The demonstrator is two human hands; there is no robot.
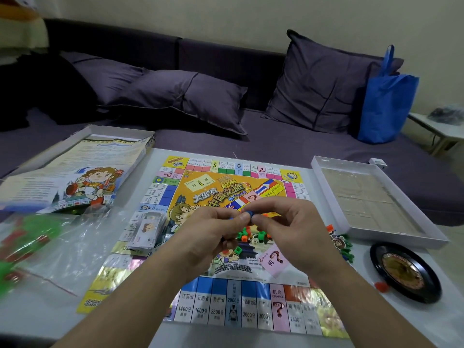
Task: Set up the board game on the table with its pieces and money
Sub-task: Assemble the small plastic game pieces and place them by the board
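**Mia:** What are the hands doing?

**Ben:** The left hand [213, 231] and the right hand [283, 222] are close together over the middle of the game board [251, 305]. Both pinch one small blue piece [248, 214] between their fingertips. It sits right between the two hands, so neither one is nearer. I can't tell its shape, because the fingers hide most of it.

**Mia:** Where are the other pieces?

**Ben:** A little pile of green and orange pieces [244, 234] lies on the board, just under the hands. Some more green ones [347, 249] sit past the board's right edge, on the right-hand side.

**Mia:** And the money?

**Ben:** The stack of money [148, 229] lies on the board's left side, near the left hand. Its long side runs away from us, a bit tilted.

**Mia:** What else is on the tabletop [37, 315]?

**Ben:** A clear plastic bag [65, 249] on the left, the box lid with the rule sheet [75, 177] behind it, the open white box [376, 199] on the right, and a black spinner wheel [404, 272] near it.

**Mia:** What comes next?

**Ben:** I think the blue piece must go down on the board, straight below the hands. The money is a short reach left.
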